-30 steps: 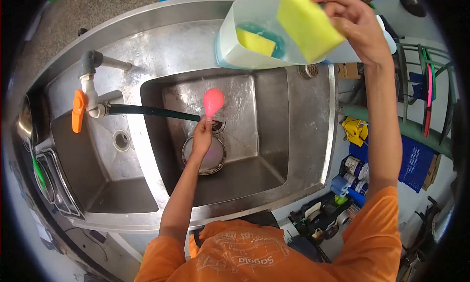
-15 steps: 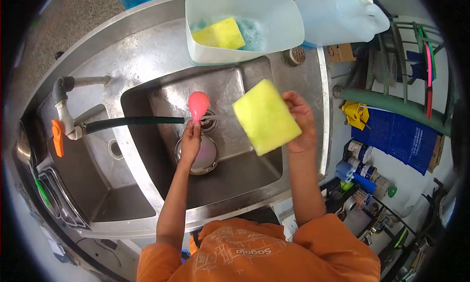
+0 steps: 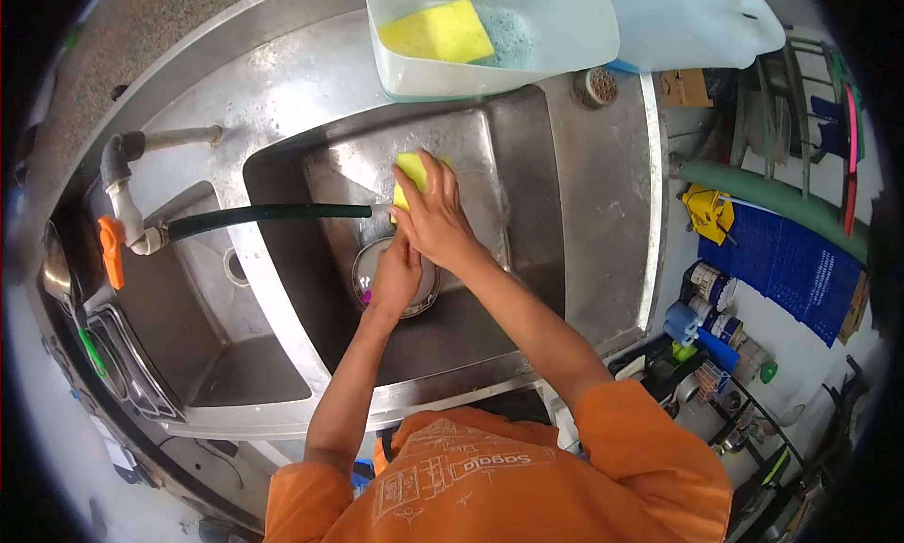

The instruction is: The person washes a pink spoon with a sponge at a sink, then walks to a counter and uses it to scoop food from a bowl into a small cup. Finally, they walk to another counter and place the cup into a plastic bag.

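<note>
Yellow sponge (image 3: 411, 164): over the deep sink (image 3: 480, 334), squeezed in the right hand
Right hand (image 3: 439, 215): over the deep sink, fingers bent and clamped on the sponge
Left hand (image 3: 394, 275): over the deep sink, touching the right hand, fingers curled shut, what they grip is hidden
Green hose (image 3: 273, 217): pokes over the deep sink from the left
White tub (image 3: 490, 81): past the deep sink's far edge, with soapy water inside

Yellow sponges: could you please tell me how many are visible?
2: one sponge in the right hand, another sponge in the pale tub; more may be hidden.
</note>
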Motion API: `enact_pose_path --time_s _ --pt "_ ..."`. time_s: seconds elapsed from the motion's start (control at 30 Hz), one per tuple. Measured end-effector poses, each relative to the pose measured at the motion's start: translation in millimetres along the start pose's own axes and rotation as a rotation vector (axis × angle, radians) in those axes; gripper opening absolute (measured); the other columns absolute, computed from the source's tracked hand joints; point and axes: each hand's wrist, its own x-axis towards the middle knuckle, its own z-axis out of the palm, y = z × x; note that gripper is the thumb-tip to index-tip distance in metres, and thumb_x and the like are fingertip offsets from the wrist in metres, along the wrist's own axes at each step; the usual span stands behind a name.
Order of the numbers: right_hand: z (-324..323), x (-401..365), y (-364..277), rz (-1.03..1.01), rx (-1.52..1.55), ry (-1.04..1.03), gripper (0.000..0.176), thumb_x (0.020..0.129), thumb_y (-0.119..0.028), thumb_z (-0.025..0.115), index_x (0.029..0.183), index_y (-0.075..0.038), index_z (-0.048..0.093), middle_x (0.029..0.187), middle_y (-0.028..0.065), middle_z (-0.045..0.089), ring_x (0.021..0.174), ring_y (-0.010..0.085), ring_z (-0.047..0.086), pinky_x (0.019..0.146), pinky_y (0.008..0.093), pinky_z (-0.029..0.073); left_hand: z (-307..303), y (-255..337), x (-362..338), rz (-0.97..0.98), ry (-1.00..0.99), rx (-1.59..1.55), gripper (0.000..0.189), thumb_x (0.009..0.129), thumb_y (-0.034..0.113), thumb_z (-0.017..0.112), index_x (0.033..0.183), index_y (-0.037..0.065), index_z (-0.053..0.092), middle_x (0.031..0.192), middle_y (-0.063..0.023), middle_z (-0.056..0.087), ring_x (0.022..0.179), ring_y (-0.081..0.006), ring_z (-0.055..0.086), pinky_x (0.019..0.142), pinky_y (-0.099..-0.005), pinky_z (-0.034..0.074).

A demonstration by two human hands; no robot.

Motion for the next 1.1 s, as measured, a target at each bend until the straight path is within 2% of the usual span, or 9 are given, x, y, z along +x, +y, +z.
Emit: enact_pose_path --time_s 0.17,0.33,0.37,0.47,0.6,0.8,0.9,1.0,1.1 --pt "26 -4 16 -0.032 -0.042 -0.075 0.029 0.084 -0.021 0.067 0.107 -0.003 0.064 0.116 0.0211 0.055 0.107 0.0376 0.054 0.087 0.0448 0.046 -6 -9 -6 0.027 0.055 0.150 0.020 0.098 0.017 0.052 0.108 0.000 0.055 0.080 -0.0301 0.063 0.076 -0.0489 0.061 0.062 -0.0550 0.046" --pt "35 14 46 0.715 0.581 -0.111 0.042 0.090 -0.036 0.064 0.082 0.005 0.062 0.069 0.0222 0.064 0.065 0.0367 0.065 0.061 0.0423 0.050 -17 -8 -13 0.101 0.000 0.194 0.018 0.099 0.018 0.052 0.095 0.001 0.051 0.075 -0.0286 0.060 0.074 -0.0490 0.060 0.059 -0.0551 0.044" --pt "37 16 52 0.679 0.370 -0.124 0.050 0.092 -0.044 0.062 0.076 0.004 0.063 0.063 0.0182 0.064 0.060 0.0302 0.065 0.058 0.0402 0.049 -18 -10 -14 0.100 -0.016 0.180 0.017 0.099 0.018 0.052 0.095 0.001 0.050 0.075 -0.0285 0.060 0.074 -0.0491 0.060 0.059 -0.0552 0.044" --pt "94 1 111 0.999 0.549 -0.139 0.051 0.093 -0.048 0.060 0.077 0.001 0.064 0.063 0.0126 0.063 0.056 0.0235 0.063 0.053 0.0384 0.048 -19 -14 -15 0.062 -0.052 0.144 0.017 0.100 0.019 0.051 0.097 0.002 0.051 0.076 -0.0283 0.060 0.075 -0.0493 0.059 0.060 -0.0552 0.044" --pt "67 16 109 1.339 0.725 0.280 0.051 0.097 -0.046 0.055 0.078 0.001 0.061 0.065 0.0087 0.061 0.051 0.0178 0.056 0.048 0.0352 0.045 -20 -22 -18 -0.048 -0.019 0.012 0.020 0.101 0.021 0.048 0.100 0.001 0.053 0.079 -0.0285 0.062 0.077 -0.0499 0.059 0.062 -0.0545 0.045" --pt "17 2 24 0.555 0.519 0.127 0.029 0.094 -0.032 0.059 0.083 -0.005 0.063 0.066 0.0122 0.061 0.058 0.0231 0.063 0.057 0.0378 0.052 -10 -23 -10 -0.144 -0.011 -0.039 0.026 0.102 0.025 0.046 0.107 0.002 0.056 0.081 -0.0295 0.063 0.081 -0.0510 0.059 0.065 -0.0553 0.045" --pt "20 -1 15 -0.291 0.046 0.165 0.021 0.088 -0.023 0.066 0.086 -0.001 0.064 0.077 0.0111 0.067 0.066 0.0279 0.066 0.061 0.0391 0.052 -8 -16 -8 -0.173 -0.065 0.036 0.029 0.103 0.025 0.045 0.107 0.000 0.059 0.087 -0.0275 0.064 0.085 -0.0473 0.062 0.069 -0.0487 0.047" --pt "34 -1 29 -0.310 0.086 0.136 0.022 0.082 -0.021 0.070 0.086 0.000 0.066 0.085 0.0138 0.069 0.072 0.0350 0.066 0.066 0.0424 0.052 -14 0 -13 -0.174 -0.066 0.022 0.029 0.103 0.025 0.044 0.107 0.000 0.058 0.087 -0.0270 0.064 0.084 -0.0470 0.062 0.069 -0.0485 0.048" --pt "47 9 41 0.314 0.164 -0.068 0.030 0.085 -0.027 0.069 0.082 0.003 0.065 0.080 0.0207 0.067 0.073 0.0353 0.068 0.066 0.0395 0.052 -15 1 -19 -0.155 -0.055 0.018 0.029 0.103 0.025 0.045 0.106 -0.001 0.059 0.085 -0.0256 0.065 0.080 -0.0464 0.062 0.068 -0.0482 0.047"
